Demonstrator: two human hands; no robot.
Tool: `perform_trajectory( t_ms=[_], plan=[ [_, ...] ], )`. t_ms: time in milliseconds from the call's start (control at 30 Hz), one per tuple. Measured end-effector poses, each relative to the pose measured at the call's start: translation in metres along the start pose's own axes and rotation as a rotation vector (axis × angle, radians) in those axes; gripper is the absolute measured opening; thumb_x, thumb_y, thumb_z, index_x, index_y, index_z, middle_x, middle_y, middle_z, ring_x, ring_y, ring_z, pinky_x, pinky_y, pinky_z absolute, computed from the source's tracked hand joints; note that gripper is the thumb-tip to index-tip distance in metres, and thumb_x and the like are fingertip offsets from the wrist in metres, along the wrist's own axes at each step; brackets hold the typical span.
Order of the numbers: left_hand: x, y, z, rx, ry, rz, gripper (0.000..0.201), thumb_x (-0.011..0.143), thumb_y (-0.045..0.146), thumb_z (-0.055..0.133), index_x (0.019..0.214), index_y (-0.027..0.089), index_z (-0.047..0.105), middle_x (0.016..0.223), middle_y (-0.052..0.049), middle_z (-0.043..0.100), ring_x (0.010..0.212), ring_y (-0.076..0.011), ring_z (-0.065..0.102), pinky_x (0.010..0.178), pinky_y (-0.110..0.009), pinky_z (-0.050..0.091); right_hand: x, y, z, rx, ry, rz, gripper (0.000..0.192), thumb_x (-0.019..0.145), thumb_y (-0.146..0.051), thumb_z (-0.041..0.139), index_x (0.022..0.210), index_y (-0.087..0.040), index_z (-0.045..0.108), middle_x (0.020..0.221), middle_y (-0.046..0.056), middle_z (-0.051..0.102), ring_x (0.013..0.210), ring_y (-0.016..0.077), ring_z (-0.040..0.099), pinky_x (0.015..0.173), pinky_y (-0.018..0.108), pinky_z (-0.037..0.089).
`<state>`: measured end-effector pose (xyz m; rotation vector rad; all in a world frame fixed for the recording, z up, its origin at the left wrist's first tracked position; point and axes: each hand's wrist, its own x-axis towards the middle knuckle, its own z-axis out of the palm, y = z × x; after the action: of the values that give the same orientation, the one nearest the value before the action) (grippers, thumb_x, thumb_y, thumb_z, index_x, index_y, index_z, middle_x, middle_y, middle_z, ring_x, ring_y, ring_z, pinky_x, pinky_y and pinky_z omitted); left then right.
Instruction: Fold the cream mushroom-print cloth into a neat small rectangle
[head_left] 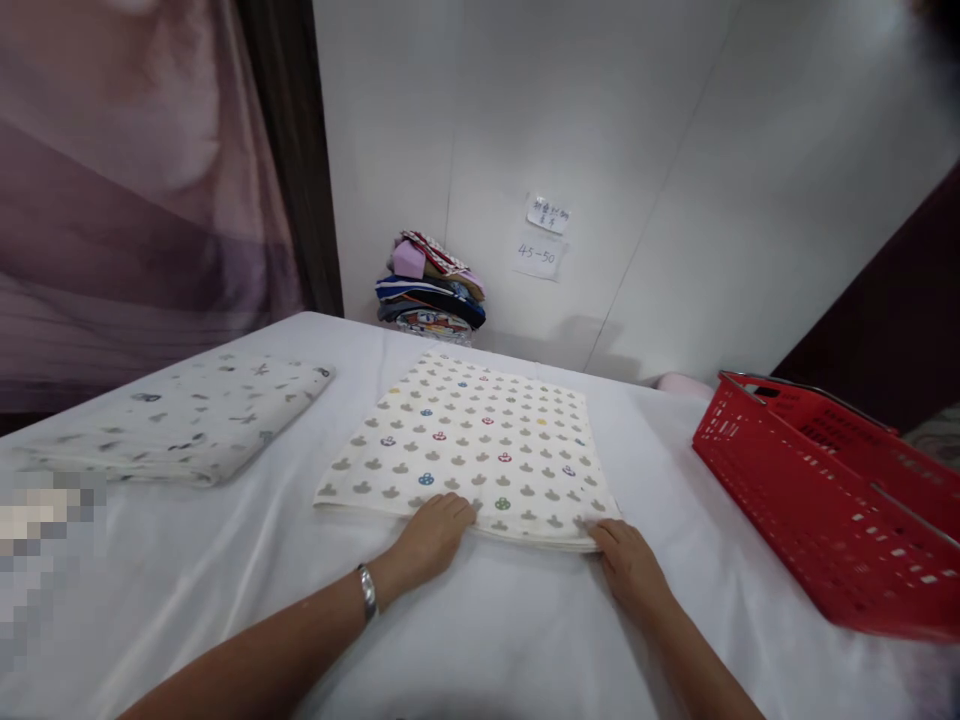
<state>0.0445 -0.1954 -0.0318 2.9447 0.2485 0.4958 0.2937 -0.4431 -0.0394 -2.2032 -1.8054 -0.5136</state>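
A folded cream cloth (472,445) with a pattern of small grey and coloured shapes lies flat in the middle of the white-covered table (480,630). My left hand (431,540), with a bracelet at the wrist, holds the cloth's near edge around its middle, fingers curled on it. My right hand (626,560) grips the near right corner of the same cloth.
A second folded cloth (187,415) with grey prints lies at the left. A red plastic basket (825,500) stands at the right edge. A pile of folded clothes (431,285) sits against the back wall under two paper notes (541,238). A curtain hangs at the left.
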Motion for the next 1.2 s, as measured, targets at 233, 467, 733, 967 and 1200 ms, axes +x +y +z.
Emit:
perform_trajectory(
  t_ms=[233, 467, 733, 967, 1200],
  plan=[
    [-0.002, 0.0, 0.003, -0.026, -0.001, -0.029, 0.035, 0.074, 0.0, 0.043, 0.101, 0.018, 0.055, 0.094, -0.005, 0.063, 0.089, -0.0205, 0.055, 0.078, -0.034, 0.042, 0.032, -0.053, 0.013, -0.014, -0.074, -0.106, 0.056, 0.072, 0.003, 0.042, 0.122, -0.02, 0.054, 0.106, 0.01, 0.062, 0.095, 0.024, 0.054, 0.082, 0.038, 0.04],
    [-0.003, 0.006, -0.001, -0.018, 0.025, -0.081, 0.032, 0.079, 0.004, 0.044, 0.106, 0.017, 0.054, 0.091, -0.006, 0.063, 0.086, -0.0194, 0.056, 0.078, -0.032, 0.041, 0.08, -0.125, 0.028, -0.02, -0.093, -0.17, 0.041, 0.079, -0.001, 0.045, 0.115, -0.017, 0.057, 0.101, 0.011, 0.059, 0.089, 0.0223, 0.05, 0.074, 0.033, 0.037],
    [-0.009, -0.001, -0.005, 0.029, 0.033, -0.1, 0.018, 0.084, 0.01, 0.044, 0.096, 0.017, 0.055, 0.088, -0.005, 0.061, 0.084, -0.0181, 0.054, 0.074, -0.031, 0.039, 0.102, -0.153, 0.042, -0.014, -0.12, -0.185, 0.029, 0.084, -0.004, 0.046, 0.107, -0.014, 0.06, 0.091, 0.009, 0.058, 0.081, 0.0196, 0.048, 0.072, 0.031, 0.037],
    [-0.039, -0.03, -0.029, 0.043, 0.068, -0.219, 0.027, 0.074, 0.002, 0.047, 0.095, 0.016, 0.056, 0.097, -0.007, 0.062, 0.094, -0.0197, 0.053, 0.082, -0.034, 0.038, 0.097, -0.148, 0.044, 0.007, -0.066, -0.19, 0.042, 0.08, -0.001, 0.044, 0.117, -0.015, 0.056, 0.097, 0.01, 0.058, 0.083, 0.0206, 0.048, 0.073, 0.031, 0.038],
    [-0.101, -0.075, -0.06, 0.066, 0.298, -0.623, 0.036, 0.074, 0.012, 0.047, 0.108, 0.017, 0.057, 0.118, -0.01, 0.058, 0.111, -0.0232, 0.05, 0.095, -0.037, 0.038, 0.099, -0.149, 0.041, 0.035, -0.084, -0.208, 0.042, 0.078, 0.0, 0.045, 0.115, -0.015, 0.059, 0.097, 0.01, 0.058, 0.083, 0.0211, 0.048, 0.073, 0.032, 0.038]
  ],
)
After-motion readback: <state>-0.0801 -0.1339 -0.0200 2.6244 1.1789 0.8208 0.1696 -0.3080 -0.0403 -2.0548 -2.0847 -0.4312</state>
